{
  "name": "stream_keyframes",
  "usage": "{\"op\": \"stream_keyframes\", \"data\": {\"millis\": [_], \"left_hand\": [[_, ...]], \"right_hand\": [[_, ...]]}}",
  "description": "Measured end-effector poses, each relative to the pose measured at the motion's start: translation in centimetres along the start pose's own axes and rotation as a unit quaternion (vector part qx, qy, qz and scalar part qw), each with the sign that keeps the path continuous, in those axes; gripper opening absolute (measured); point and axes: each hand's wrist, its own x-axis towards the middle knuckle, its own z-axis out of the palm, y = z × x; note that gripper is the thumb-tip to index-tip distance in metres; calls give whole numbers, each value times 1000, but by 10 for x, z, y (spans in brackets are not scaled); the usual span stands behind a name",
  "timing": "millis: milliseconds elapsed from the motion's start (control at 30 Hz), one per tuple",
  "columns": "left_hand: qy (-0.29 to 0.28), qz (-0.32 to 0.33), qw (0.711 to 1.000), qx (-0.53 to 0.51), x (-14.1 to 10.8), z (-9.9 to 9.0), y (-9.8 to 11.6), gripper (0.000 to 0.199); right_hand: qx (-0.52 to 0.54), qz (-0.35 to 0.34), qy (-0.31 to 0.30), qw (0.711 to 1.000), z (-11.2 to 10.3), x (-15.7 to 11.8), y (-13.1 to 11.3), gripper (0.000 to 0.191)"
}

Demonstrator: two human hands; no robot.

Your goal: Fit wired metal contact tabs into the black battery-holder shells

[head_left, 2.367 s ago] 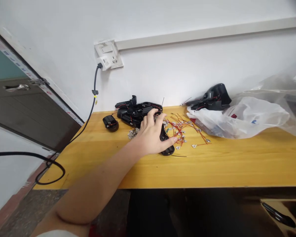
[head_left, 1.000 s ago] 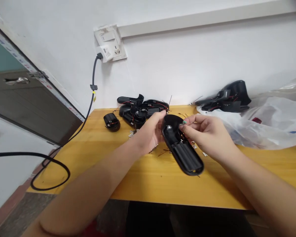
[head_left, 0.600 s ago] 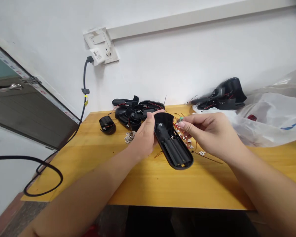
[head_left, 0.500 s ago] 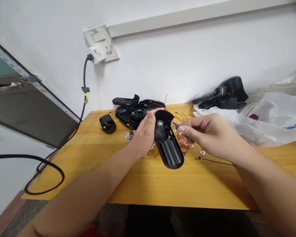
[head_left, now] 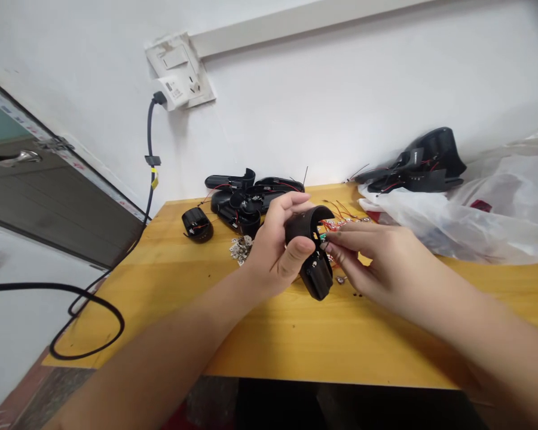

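Main change from the earlier frames: the black plastic shell [head_left: 316, 279] is rotated. It no longer shows its long battery bay and now stands tilted up, foreshortened, with the rounded open end on top, held over the counter [head_left: 269, 340]. Can't tell if its lower end touches the wood.

Left hand [head_left: 280, 254]: grip closed around the shell, thumb across the front, fingers curled over the far side. Right hand [head_left: 376, 260]: tight fingertip pinch at the shell's opening, on a small green circuit board [head_left: 323, 237]. Both forearms come in from the lower corners, wrists angled inward, hands nearly touching.

Red wires with metal tabs [head_left: 334, 225] lie just behind the right fingers. Loose metal tabs [head_left: 241, 249] sit left of the left hand, beside a heap of black shells [head_left: 246, 206] and a small black cylindrical housing [head_left: 197, 224]. More black housings [head_left: 419, 167] lie against the wall behind a white plastic bag [head_left: 430, 230].
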Motion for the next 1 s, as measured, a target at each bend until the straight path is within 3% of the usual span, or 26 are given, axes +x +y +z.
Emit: {"op": "stream_keyframes", "data": {"millis": [467,767,1000], "left_hand": [[-12,73,997,20,1,6,3,60],[-5,80,997,7,1,6,7,59],[20,72,997,5,0,10,11,52]], "right_hand": [[-65,77,69,992,2,-1,-24,30],[9,118,104,987,3,-4,-25,16],[57,132,99,985,-2,-3,-27,19]]}}
